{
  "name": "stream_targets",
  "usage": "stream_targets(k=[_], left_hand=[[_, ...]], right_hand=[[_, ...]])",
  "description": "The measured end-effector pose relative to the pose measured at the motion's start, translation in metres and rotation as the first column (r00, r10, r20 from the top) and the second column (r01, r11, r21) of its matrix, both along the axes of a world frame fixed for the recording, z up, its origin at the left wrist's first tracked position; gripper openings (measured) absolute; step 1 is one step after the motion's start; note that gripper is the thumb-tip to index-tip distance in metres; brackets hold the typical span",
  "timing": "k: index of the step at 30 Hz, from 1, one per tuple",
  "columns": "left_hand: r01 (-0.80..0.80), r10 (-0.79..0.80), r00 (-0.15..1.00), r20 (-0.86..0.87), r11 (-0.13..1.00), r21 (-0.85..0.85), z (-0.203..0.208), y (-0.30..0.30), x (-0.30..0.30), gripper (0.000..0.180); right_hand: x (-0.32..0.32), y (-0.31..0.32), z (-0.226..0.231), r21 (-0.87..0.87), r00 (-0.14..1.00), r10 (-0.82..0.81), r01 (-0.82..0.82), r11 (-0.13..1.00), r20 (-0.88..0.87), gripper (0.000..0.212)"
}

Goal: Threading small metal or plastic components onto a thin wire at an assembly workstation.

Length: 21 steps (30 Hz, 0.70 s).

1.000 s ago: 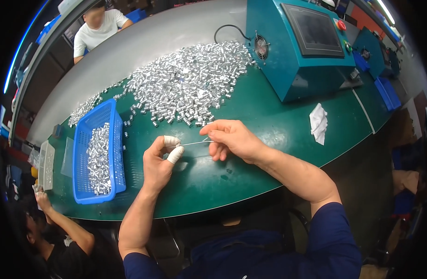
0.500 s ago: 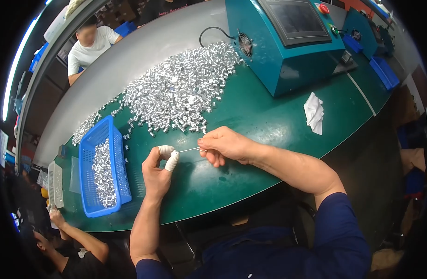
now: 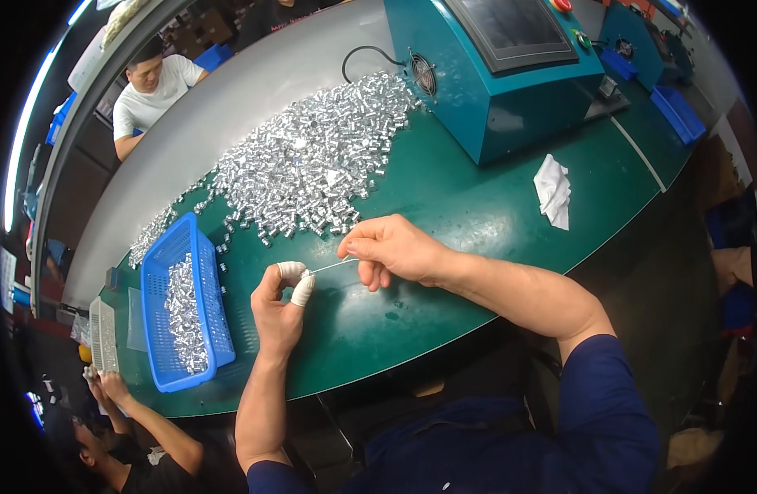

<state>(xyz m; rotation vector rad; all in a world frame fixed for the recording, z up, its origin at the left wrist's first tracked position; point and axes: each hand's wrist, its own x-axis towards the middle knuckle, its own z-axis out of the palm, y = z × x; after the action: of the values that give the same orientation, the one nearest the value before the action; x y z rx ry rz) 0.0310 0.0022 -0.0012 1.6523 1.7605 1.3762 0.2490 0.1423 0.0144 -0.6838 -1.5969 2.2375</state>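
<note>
My left hand [image 3: 277, 317], with white covers on its thumb and forefinger, pinches something tiny that the fingertips mostly hide. One end of a thin white stick [image 3: 332, 267] meets that pinch. At the other end, my right hand [image 3: 401, 249] holds the stick between bare thumb and forefinger, its remaining fingers curled below. Both hands are above the green tabletop [image 3: 444, 296]. Beyond them spreads a big heap of small silvery metal parts [image 3: 304, 165]. Left of my left hand stands a blue perforated basket [image 3: 219, 337] holding more such parts.
A teal machine [image 3: 527, 119] with a dark screen stands at the back right, a crumpled white cloth [image 3: 552, 192] in front of it. On the far left, a co-worker's hands [image 3: 107, 383] are at a pale tray [image 3: 103, 333]. Another person [image 3: 152, 95] sits across the table.
My right hand has shifted slightly left and up, and the stick tilts a little more. My left hand keeps its pinch. The co-worker's hands now both show by the pale tray.
</note>
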Motion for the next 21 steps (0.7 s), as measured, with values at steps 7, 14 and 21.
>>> stream_targets(k=[7,14,21], left_hand=[[-0.002,0.01,0.964,0.267,1.0,-0.03,0.0,0.0,0.003,0.014],[0.012,-0.012,0.998,0.067,1.0,-0.001,-0.002,0.002,-0.001,0.013],[-0.019,0.025,0.988,0.149,0.999,-0.039,0.002,-0.003,-0.003,0.012]], right_hand=[[-0.006,-0.007,-0.01,0.885,0.94,-0.099,0.341,0.317,-0.327,0.026],[-0.001,-0.011,0.001,0.451,0.997,-0.079,0.07,0.89,0.001,0.023],[-0.009,-0.006,-0.006,0.856,0.985,-0.042,0.167,0.489,-0.168,0.018]])
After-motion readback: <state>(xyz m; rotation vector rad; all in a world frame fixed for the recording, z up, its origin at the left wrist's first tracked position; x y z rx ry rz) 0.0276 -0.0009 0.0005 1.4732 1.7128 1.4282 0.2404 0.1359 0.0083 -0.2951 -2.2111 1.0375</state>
